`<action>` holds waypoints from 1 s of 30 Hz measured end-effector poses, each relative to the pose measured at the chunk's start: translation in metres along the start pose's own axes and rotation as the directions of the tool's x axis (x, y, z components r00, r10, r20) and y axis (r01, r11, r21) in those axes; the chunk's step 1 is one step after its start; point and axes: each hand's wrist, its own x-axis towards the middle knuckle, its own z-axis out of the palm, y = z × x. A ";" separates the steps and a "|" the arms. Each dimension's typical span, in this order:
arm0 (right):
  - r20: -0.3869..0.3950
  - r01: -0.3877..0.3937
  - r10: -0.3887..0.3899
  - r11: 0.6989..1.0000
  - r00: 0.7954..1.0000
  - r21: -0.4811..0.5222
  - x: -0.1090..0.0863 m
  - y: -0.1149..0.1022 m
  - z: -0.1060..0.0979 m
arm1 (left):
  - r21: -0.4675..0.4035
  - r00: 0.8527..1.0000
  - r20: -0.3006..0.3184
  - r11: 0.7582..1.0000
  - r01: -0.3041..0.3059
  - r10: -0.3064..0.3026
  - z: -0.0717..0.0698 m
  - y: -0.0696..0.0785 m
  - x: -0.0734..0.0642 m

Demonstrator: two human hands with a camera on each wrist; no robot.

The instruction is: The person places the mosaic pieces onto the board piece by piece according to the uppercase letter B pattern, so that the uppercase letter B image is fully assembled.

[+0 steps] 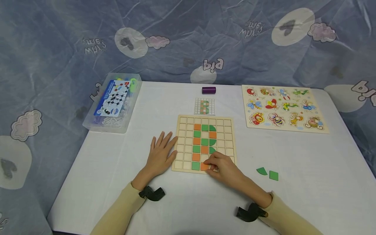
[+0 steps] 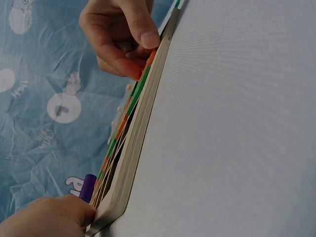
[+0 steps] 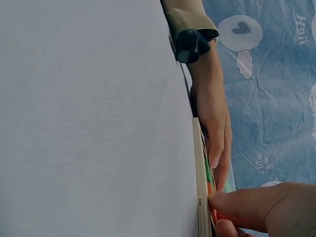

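A wooden grid board (image 1: 182,156) lies in front of me with orange and green tiles set in its cells. My right hand (image 1: 224,168) pinches an orange square tile (image 1: 204,166) at the bottom row, beside a green square tile (image 1: 195,165). In the right wrist view, the thumb (image 3: 222,199) is right at the board's near edge. With fingers spread, my left hand (image 1: 160,158) rests at the board's left edge, fingertips on its rim. Some cells under the right hand are hidden.
A green quarter-circle piece (image 1: 261,171) and a green square (image 1: 274,175) lie on the table at right. Behind the board are a pattern card (image 1: 205,106) and a purple cylinder (image 1: 209,90). A plastic box (image 1: 126,122) stands back left, an insect puzzle board (image 1: 285,109) back right.
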 end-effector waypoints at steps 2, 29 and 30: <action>0.014 -0.015 0.015 1.000 1.000 -0.006 0.000 -0.001 -0.001 | -0.003 1.000 0.000 1.000 0.000 0.000 0.000 0.000 0.000; -0.193 -0.141 0.135 0.990 0.972 -0.021 -0.037 0.020 -0.046 | -0.001 1.000 0.000 1.000 0.006 -0.006 0.000 0.000 0.000; -0.211 -0.146 0.136 0.989 0.968 -0.031 -0.040 0.023 -0.049 | 0.000 1.000 0.000 1.000 0.005 -0.005 0.000 0.000 0.000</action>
